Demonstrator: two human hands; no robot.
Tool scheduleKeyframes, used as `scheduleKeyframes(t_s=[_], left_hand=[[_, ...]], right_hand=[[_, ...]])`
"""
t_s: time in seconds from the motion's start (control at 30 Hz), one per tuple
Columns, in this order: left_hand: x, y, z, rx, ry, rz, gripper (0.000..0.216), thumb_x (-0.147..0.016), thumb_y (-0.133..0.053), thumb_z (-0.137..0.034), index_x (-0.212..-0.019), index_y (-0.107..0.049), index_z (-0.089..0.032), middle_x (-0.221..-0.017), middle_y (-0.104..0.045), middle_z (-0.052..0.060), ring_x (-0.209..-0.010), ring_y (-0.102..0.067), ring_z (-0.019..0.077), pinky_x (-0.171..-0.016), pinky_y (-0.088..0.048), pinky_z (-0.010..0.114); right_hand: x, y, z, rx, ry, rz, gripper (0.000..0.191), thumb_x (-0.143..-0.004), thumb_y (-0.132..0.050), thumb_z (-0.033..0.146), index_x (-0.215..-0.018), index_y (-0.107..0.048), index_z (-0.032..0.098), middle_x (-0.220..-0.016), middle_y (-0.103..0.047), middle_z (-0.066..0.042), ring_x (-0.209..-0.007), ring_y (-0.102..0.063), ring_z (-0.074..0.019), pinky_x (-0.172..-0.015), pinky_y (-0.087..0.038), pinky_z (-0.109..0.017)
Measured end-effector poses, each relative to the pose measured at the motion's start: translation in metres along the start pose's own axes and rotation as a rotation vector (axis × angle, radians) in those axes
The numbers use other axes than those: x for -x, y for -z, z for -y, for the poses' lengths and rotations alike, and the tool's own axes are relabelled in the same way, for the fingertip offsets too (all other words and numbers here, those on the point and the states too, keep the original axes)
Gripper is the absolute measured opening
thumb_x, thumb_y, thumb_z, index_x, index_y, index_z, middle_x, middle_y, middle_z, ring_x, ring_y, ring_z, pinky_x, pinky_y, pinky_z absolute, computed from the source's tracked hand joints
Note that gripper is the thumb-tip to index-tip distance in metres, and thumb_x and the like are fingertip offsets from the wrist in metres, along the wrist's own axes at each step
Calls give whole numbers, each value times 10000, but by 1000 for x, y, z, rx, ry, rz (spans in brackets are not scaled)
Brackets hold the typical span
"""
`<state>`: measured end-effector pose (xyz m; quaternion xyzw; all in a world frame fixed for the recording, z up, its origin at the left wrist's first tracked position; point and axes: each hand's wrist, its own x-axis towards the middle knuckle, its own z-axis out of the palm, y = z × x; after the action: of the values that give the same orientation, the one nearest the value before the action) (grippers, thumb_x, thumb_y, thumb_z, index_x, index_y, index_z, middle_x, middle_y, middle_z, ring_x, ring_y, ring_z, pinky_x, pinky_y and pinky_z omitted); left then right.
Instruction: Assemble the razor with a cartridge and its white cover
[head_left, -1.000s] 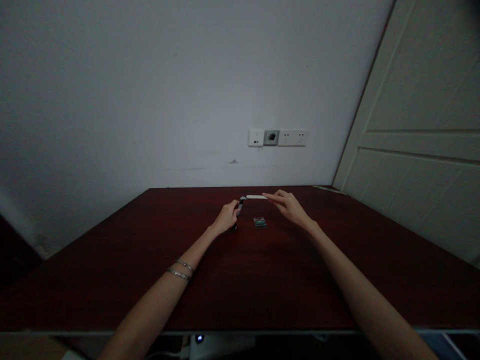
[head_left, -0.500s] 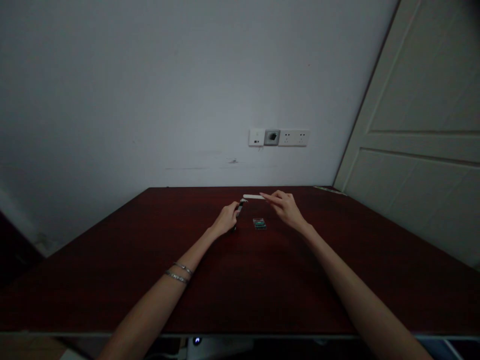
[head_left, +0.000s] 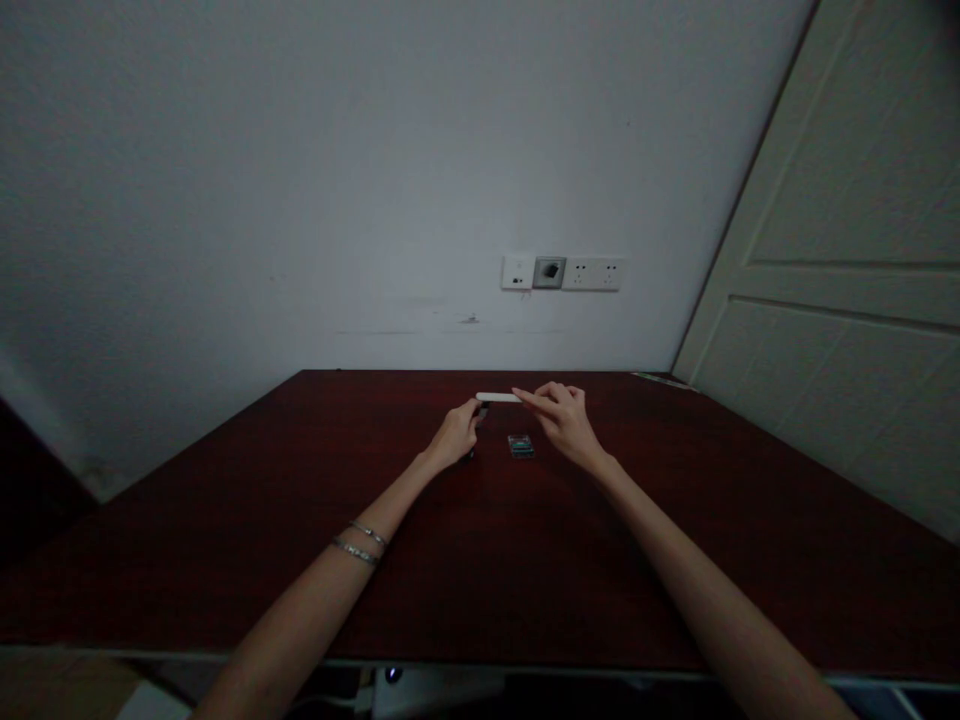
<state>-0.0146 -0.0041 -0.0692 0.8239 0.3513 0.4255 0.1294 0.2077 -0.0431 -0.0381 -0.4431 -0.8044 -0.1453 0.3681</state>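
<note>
1. The left hand [head_left: 456, 437] is closed on a dark tool [head_left: 480, 412], whose tip is at the hand's 1 o'clock.
2. The stick [head_left: 497, 397] lies level, its 3 o'clock end pinched by the right hand [head_left: 564, 422].
3. The box [head_left: 520, 446] sits on the table [head_left: 480, 560] at the stick's 5 o'clock; its print is too small to read.

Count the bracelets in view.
2. Both on the left forearm behind the wrist: the first bracelet nearer the left hand, which grips a thin dark tool; the second bracelet just behind it. None shows on the right arm, whose right hand pinches a white stick.
</note>
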Motion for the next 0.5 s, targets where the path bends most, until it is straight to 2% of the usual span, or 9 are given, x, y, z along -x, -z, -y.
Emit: scheduleKeyframes(t_s=[0.2, 0.4, 0.5], left_hand=[[0, 1, 2, -31, 25, -9, 208, -806, -414, -104, -962, -547, -140, -884, -617, 68, -815, -569, 158, -772, -414, 252], [0, 0, 1, -11, -50, -8, 242, -805, -415, -91, -1010, -536, -137, -908, -608, 82, -824, -570, 158, -773, -409, 244], [0, 1, -1, -15, -68, -28, 240, -817, -410, -98, -1021, -529, -141, -927, -605, 87, -844, -570, 163, -780, -406, 246]], right_hand=[[1, 4, -16, -6, -5, 49, 389, -893, -413, 250, -1266, -451, 352, -891, -565, -23, -862, -503, -161, -832, -247, -335], [-3, 3, 2, -40, -14, 11, 384, -909, -382, 267, -1282, -435, 339, -906, -578, -27, -872, -503, -161, -852, -234, -338], [-2, 3, -1, -52, 2, 42, 380, -908, -381, 256, -1274, -448, 333, -888, -581, -27, -862, -504, -160, -851, -234, -338]])
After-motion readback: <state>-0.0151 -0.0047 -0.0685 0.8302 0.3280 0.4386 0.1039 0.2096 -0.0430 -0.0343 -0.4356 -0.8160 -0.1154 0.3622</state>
